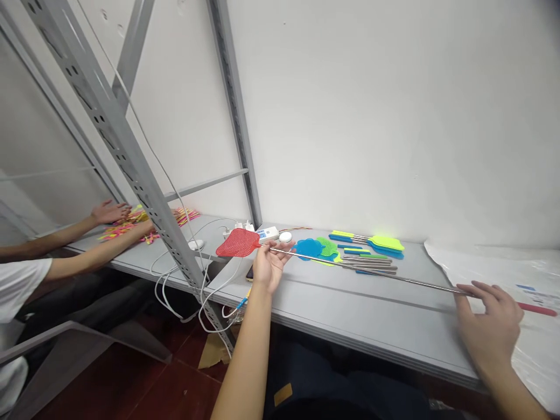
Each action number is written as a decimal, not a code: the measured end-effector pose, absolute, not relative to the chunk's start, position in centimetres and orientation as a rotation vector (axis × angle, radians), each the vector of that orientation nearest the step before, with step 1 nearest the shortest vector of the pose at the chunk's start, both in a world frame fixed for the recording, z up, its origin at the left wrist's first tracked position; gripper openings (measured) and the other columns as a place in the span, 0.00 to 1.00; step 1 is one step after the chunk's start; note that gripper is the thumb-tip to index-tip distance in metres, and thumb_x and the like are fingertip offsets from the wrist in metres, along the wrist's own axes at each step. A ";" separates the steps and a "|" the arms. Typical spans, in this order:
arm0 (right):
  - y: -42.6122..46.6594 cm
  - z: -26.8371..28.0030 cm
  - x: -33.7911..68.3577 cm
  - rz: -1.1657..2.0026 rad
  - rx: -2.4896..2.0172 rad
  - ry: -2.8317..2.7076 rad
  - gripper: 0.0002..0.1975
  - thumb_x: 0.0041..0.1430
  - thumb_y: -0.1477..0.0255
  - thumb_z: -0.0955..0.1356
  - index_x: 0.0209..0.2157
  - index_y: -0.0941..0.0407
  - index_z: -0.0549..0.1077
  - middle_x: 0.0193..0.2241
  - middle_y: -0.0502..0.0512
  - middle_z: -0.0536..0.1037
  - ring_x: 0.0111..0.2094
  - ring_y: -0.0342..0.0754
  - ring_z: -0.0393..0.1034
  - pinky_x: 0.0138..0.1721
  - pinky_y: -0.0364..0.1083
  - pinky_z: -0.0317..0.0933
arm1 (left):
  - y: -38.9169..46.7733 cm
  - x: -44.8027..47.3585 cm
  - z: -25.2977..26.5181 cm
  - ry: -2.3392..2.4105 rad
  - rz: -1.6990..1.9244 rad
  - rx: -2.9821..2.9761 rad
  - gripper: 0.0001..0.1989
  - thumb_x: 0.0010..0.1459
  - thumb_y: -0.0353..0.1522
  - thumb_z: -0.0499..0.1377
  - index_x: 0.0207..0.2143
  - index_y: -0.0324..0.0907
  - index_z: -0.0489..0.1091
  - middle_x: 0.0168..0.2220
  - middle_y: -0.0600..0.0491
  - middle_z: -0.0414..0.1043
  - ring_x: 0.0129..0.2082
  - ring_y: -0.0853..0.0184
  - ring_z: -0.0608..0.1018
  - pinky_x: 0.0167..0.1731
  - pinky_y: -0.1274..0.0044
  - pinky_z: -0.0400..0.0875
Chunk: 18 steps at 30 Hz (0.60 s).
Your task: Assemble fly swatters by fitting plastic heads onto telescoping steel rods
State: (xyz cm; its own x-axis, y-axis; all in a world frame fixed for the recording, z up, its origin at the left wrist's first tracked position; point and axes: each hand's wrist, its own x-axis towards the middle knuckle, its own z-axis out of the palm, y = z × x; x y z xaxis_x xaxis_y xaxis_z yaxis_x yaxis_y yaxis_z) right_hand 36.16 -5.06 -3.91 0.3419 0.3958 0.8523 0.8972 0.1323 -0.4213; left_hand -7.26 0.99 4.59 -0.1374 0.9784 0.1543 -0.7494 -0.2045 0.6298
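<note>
A red fly swatter (238, 242) with a long extended metal rod stretches across in front of me, above the table. My left hand (270, 267) holds the rod beside the perforated red head, palm up, with some fingers loosely spread. At the other end, my right hand (490, 318) grips the rod close to its red handle (537, 308). Beyond the rod lie loose blue swatter heads (307, 249) and a green swatter head (326, 246). Several metal rods (371, 263) rest beside them. Further back is a stack of yellow and blue fly swatters (385, 243).
A metal shelf post (131, 157) with hanging white cables stands at left. A power strip (268, 234) and a phone (249, 273) lie near my left hand. Plastic sheeting (494, 262) covers the right end. Another person's hands (110, 212) are over colourful thin pieces at far left.
</note>
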 end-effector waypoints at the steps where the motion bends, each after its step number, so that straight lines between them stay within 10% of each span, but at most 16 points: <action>1: -5.0 -4.0 36.1 -0.557 -1.455 -1.257 0.07 0.60 0.66 0.65 0.36 0.53 0.73 0.40 0.62 0.74 0.53 0.64 0.64 0.54 0.62 0.52 | 0.9 -7.4 4.3 0.483 1.684 0.638 0.06 0.58 0.31 0.51 0.30 0.40 0.64 0.30 0.47 0.77 0.45 0.53 0.79 0.47 0.59 0.70; 18: -4.8 -4.1 34.7 -0.551 -1.412 -1.567 0.10 0.63 0.68 0.62 0.37 0.54 0.74 0.28 0.52 0.71 0.32 0.49 0.64 0.54 0.61 0.53 | 0.7 -2.8 2.0 0.451 1.690 0.633 0.17 0.64 0.44 0.51 0.30 0.42 0.63 0.39 0.45 0.78 0.45 0.58 0.79 0.50 0.61 0.67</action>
